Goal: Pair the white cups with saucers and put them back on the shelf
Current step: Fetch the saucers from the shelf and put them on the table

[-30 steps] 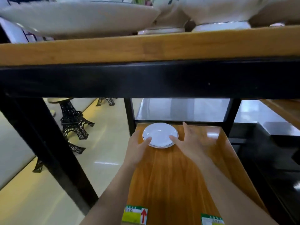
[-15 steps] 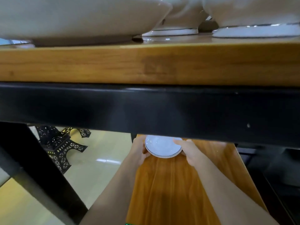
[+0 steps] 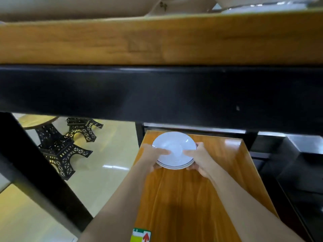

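Over the far end of the lower wooden shelf [image 3: 192,198]: white saucers [image 3: 173,150], seemingly a small stack, lifted and tilted toward the camera. Left hand [image 3: 151,158] clamped on the left rim, thumb lying across the top face. Right hand [image 3: 199,158] clamped on the right rim, thumb likewise on top. Above, upper wooden shelf [image 3: 157,41] loaded with white crockery [image 3: 70,6]. Left, black tower-shaped stands [image 3: 57,147] on glossy floor.

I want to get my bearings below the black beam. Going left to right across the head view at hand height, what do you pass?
Black tower-shaped stands → left hand → white saucers → right hand → bare stretch of wooden shelf.
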Motion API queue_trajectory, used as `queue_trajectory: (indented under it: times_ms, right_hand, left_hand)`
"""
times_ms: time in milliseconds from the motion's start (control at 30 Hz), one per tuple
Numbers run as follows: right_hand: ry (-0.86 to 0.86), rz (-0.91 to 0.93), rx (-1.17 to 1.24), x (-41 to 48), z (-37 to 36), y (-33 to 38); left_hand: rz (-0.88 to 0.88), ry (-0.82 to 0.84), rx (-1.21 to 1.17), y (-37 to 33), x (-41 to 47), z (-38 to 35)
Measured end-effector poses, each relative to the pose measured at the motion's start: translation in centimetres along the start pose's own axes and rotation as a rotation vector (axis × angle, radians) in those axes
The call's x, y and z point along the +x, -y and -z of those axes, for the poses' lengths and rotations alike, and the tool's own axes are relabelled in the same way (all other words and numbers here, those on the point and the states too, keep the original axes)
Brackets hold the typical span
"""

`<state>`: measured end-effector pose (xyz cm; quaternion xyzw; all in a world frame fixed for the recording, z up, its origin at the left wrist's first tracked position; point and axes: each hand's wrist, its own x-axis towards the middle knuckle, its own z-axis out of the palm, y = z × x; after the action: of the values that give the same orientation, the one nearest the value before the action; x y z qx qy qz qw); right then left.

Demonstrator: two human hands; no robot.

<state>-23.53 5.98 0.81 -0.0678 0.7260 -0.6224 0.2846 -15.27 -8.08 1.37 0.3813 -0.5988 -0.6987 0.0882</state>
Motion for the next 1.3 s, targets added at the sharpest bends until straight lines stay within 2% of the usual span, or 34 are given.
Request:
queue_trajectory:
  times_ms: [167, 400, 600, 800, 900, 1133, 1300]
  right_hand:
    - [0.002, 0.072, 0.095, -2.9, 0.7, -0.4]
    - [-0.006, 0.112, 0.233, -8.6, 1.0, -2.9]
    - [-0.100, 0.231, 0.270, -16.0, 1.4, -3.7]
    - [-0.325, 0.332, 0.351, -25.0, 1.9, -6.3]
    - [-0.405, 0.386, 0.376, -29.9, 3.5, -8.2]
    - [-0.759, 0.415, 0.467, -43.3, 11.3, -13.5]
    - [-1.007, 0.425, 0.564, -54.1, 16.9, -17.8]
  left_hand:
    - [-0.065, 0.015, -0.038, 1.3, -2.8, 0.5]
    - [-0.262, 0.045, 0.000, 3.1, -8.5, 0.7]
    - [-0.340, 0.146, -0.048, 4.0, -14.4, 1.4]
    - [-0.397, 0.285, 0.007, 6.0, -20.6, 1.5]
    - [-0.422, 0.406, 0.018, 7.3, -24.1, 0.1]
    - [-0.477, 0.781, 0.141, 11.8, -34.3, -9.2]
    - [-0.437, 1.028, 0.191, 16.7, -43.5, -17.0]
